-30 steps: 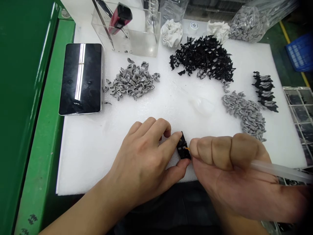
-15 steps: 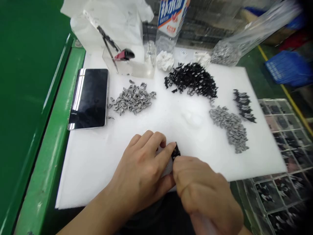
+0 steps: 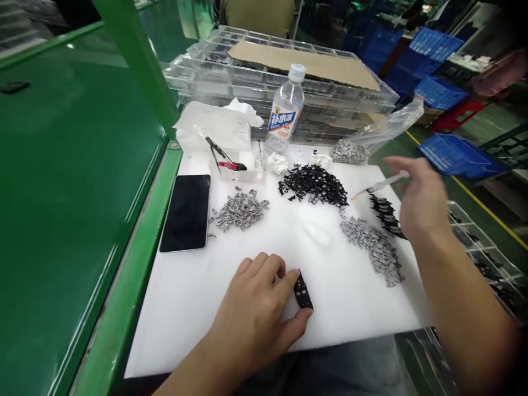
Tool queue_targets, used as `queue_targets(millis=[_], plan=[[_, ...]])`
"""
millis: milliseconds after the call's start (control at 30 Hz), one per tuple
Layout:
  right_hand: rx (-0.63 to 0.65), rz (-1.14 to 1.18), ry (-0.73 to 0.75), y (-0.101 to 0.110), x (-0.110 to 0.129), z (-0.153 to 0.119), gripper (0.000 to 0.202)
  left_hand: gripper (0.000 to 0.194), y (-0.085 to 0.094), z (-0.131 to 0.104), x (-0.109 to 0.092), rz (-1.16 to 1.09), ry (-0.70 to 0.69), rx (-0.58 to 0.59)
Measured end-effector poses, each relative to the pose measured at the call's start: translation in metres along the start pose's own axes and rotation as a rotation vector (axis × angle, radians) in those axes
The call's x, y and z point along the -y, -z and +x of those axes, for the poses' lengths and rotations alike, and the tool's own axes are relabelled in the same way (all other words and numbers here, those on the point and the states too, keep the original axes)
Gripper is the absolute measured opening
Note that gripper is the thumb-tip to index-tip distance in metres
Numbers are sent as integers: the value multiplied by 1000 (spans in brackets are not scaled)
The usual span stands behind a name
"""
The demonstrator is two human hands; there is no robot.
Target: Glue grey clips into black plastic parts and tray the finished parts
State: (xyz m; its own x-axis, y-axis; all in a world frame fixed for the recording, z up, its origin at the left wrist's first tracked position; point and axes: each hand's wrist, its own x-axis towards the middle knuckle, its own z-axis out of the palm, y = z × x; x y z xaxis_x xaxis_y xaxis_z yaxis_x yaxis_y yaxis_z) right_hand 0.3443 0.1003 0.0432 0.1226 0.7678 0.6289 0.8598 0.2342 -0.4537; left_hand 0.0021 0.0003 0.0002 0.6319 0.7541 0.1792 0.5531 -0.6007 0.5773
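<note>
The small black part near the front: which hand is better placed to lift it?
Probably the left hand: its finger and thumb touch the small black part. The right hand is farther off, holding a pale tool.

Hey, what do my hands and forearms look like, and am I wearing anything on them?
Your left hand and right hand are both ungloved. Your forearms are bare, with no sleeve or watch showing. The left shows no ring; the right is too blurred to tell.

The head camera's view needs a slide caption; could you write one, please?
Left hand pinching a black part on a white board, right hand holding a slender orange-tipped tool.
</note>
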Motion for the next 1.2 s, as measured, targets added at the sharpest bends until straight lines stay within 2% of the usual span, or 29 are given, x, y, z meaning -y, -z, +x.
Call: queue_targets(millis=[67, 100, 133, 167, 233, 300, 333, 433, 500, 600, 667, 767, 867, 933, 1033, 1133, 1200], plan=[[-200, 74, 16, 4, 28, -8, 43, 39, -1, 0, 0, -3, 9, 9], [-251, 102, 44, 4, 47, -12, 35, 39, -1, 0, 0, -4, 13, 12], [-228, 115, 94, 1, 67, -15, 26, 40, -1, 0, -1, -4, 15, 15], [-61, 114, 146, -4, 87, -18, 18, 40, -1, 0, -1, -4, 17, 15], [403, 47, 330, -25, 122, -21, 8, 41, -1, -1, -1, -3, 18, 11], [660, -72, 394, -52, 144, -19, 12, 40, -1, -2, -1, -7, 22, 17], [717, -119, 411, -65, 149, -17, 13, 40, 0, -2, -1, -12, 24, 23], [771, -188, 481, -92, 153, -9, 12, 40, 0, -2, -1, -29, 20, 44], [774, -206, 518, -93, 151, -8, 17, 41, 0, -2, 0, -35, 15, 46], [722, -229, 546, -70, 148, -18, 28, 39, -1, -1, 0, -31, 20, 48], [671, -216, 545, -47, 143, -33, 25, 38, -1, 0, 0, -16, 18, 50], [651, -160, 455, -18, 134, -58, 12, 37, 0, 0, -1, 14, 12, 63], [685, -105, 336, -10, 129, -71, 14, 35, 1, 1, -1, 21, 1, 72], [714, -81, 295, -18, 133, -67, 17, 34, 1, 2, -1, 15, -7, 65], [771, -116, 275, -43, 146, -49, 16, 37, 1, 1, -1, 7, -12, 54], [844, -203, 378, -71, 158, -31, 19, 42, 1, 0, 0, 2, -17, 59], [859, -233, 456, -82, 160, -25, 21, 41, 1, -1, 1, -3, -18, 57]])
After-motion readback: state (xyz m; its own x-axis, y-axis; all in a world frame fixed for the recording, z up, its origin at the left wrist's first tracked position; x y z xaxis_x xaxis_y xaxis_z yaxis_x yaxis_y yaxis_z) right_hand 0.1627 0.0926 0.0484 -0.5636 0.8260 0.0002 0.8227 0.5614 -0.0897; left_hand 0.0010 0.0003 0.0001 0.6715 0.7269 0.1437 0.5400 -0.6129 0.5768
